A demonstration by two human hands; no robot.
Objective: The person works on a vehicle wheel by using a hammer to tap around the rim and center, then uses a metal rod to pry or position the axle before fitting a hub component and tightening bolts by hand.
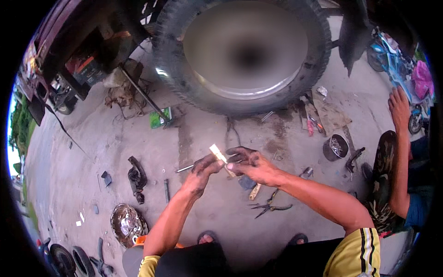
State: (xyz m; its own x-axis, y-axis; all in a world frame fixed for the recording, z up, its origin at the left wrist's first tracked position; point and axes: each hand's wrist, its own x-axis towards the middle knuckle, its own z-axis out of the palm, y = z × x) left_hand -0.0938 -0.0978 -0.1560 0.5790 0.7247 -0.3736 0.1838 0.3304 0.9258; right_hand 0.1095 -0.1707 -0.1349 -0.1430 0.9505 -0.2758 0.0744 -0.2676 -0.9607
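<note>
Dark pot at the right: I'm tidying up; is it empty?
Not empty: small shiny pieces show inside the dark pot; how deep they lie, I cannot tell.

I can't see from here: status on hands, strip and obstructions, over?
Left hand, right hand: both grip the bright strip. Strip slanted, upper end exposed. Pliers lying nearby; nothing seen blocking the hands.

A strip (219, 153) sits between the left hand (202, 174) and the right hand (256, 167). Beyond both hands is a tyre (217, 102). Right of the right hand stands a pot (331, 156) with small parts (338, 145) in it; behind that hand, toward the body, lie pliers (272, 206). Left of the left hand and behind it is a pan (115, 221).
</note>
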